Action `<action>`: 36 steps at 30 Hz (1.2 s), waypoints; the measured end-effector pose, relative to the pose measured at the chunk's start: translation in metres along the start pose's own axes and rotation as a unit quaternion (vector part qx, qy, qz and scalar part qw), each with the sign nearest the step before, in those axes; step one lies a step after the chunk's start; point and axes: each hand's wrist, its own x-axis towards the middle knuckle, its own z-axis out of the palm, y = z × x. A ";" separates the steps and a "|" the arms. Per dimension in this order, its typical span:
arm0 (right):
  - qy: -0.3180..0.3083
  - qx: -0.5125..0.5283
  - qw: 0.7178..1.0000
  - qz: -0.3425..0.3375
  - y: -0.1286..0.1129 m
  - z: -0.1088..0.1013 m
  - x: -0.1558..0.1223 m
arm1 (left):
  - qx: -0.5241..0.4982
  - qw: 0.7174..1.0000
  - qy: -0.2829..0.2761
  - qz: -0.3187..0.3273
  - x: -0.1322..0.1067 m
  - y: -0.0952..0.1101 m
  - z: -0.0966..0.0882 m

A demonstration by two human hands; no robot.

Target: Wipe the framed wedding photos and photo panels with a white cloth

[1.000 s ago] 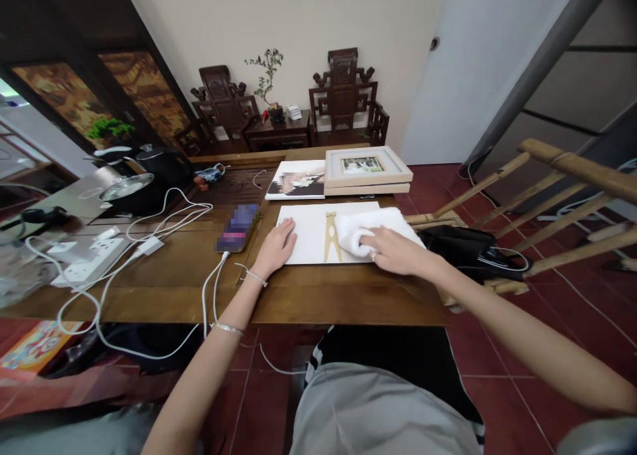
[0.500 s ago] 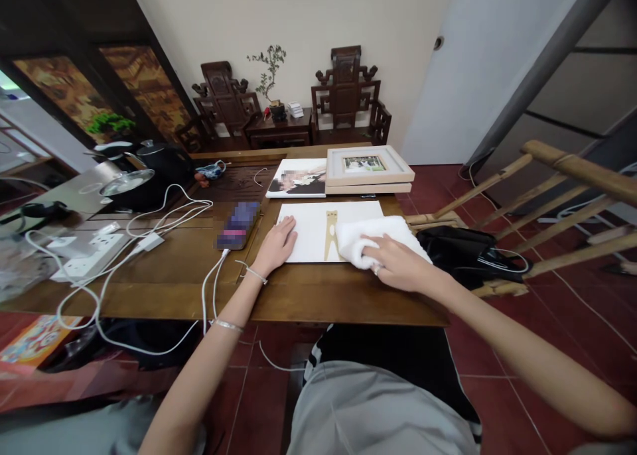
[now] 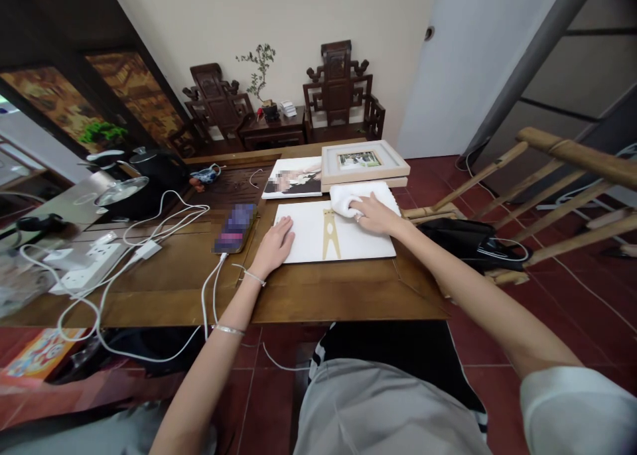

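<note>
A flat white panel [image 3: 303, 236], with a tan A-shaped stand piece [image 3: 330, 235] on its face, lies near the table's front edge. My left hand [image 3: 275, 244] rests on the panel's left edge, fingers stretched out. Bunched under my right hand [image 3: 373, 214] is a fluffy white cloth [image 3: 343, 196], gripped and pressed over the panel's far right corner. The cloth covers that corner and reaches toward the frames behind.
Behind the panel lie a photo print [image 3: 293, 178] and stacked light-wood picture frames [image 3: 365, 162]. Left of my hand are a phone [image 3: 233, 228], white cables and a power strip [image 3: 89, 269]. A bamboo chair [image 3: 562, 176] holding a black bag [image 3: 450, 243] stands to the right.
My right hand has slid the cloth away from me and slightly left, uncovering the panel's near right part and more of the stand piece. My left hand stays on the left edge.
</note>
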 end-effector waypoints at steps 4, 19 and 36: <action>-0.011 -0.024 1.000 0.006 -0.017 0.007 -0.022 | 0.005 1.000 0.001 0.005 0.000 0.002 0.000; -0.066 -0.117 0.988 -0.074 -0.091 0.000 -0.127 | 0.024 1.000 -0.002 0.006 0.000 0.003 0.001; -0.111 -0.020 0.994 0.008 -0.073 0.002 0.038 | 0.009 1.000 -0.010 -0.015 0.000 0.000 0.000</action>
